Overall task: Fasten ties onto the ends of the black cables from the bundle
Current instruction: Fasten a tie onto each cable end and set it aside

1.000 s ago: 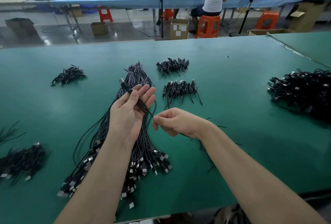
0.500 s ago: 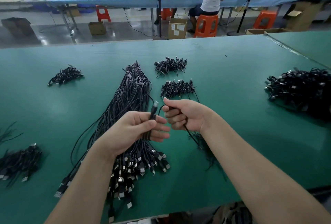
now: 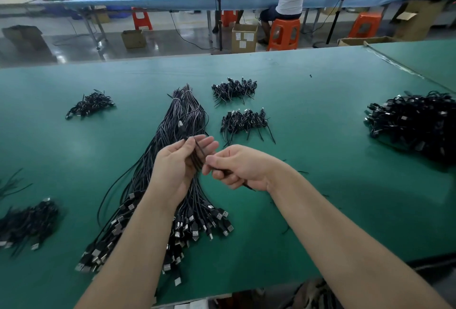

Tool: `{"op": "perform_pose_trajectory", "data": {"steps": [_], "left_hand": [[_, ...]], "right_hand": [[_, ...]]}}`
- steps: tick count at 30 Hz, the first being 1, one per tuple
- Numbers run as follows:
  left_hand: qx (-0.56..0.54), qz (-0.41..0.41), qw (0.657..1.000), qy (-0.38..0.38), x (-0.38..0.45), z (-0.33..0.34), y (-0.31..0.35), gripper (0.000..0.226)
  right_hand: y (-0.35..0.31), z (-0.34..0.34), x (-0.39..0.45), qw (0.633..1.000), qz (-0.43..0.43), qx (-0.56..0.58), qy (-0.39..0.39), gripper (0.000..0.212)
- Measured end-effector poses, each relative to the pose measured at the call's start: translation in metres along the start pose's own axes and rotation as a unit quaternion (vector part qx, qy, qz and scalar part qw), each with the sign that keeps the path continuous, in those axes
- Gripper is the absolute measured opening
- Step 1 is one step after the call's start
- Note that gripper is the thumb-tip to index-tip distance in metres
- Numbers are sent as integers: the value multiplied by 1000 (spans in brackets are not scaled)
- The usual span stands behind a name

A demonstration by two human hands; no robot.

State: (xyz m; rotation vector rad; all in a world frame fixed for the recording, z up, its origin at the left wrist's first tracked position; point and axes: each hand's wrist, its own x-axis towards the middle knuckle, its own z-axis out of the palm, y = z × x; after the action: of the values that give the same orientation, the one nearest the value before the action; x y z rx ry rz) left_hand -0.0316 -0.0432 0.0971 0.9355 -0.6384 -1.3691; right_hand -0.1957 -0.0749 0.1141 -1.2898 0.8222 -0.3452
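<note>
Small tied heaps (image 3: 243,123) lie finished on the worktop (image 3: 320,136), yet most of the bundle (image 3: 182,116) waits; the left hand (image 3: 177,163) loosely holds one cable (image 3: 183,133), and the right hand's (image 3: 243,166) grip pinches a tie.

Green-topped work table (image 3: 320,101), grey glossy floor (image 3: 172,44), long blue bench (image 3: 148,2), orange stools (image 3: 283,34), cardboard boxes (image 3: 244,38)

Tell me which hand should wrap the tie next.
Likely the right hand: it pinches the tie beside the cable, which the left hand holds above the bundle.
</note>
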Motion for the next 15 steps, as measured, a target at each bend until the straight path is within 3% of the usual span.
{"op": "perform_pose_trajectory", "data": {"steps": [4,11,15], "left_hand": [[-30,27,999,-12,-1,8,5,21],[-47,39,998,0,-1,18,6,20],[-38,36,999,-8,0,18,3,21]], "right_hand": [[11,3,3,1000,11,17,14,33],[15,4,3,997,-33,73,23,10],[17,4,1,997,-43,61,22,9]]}}
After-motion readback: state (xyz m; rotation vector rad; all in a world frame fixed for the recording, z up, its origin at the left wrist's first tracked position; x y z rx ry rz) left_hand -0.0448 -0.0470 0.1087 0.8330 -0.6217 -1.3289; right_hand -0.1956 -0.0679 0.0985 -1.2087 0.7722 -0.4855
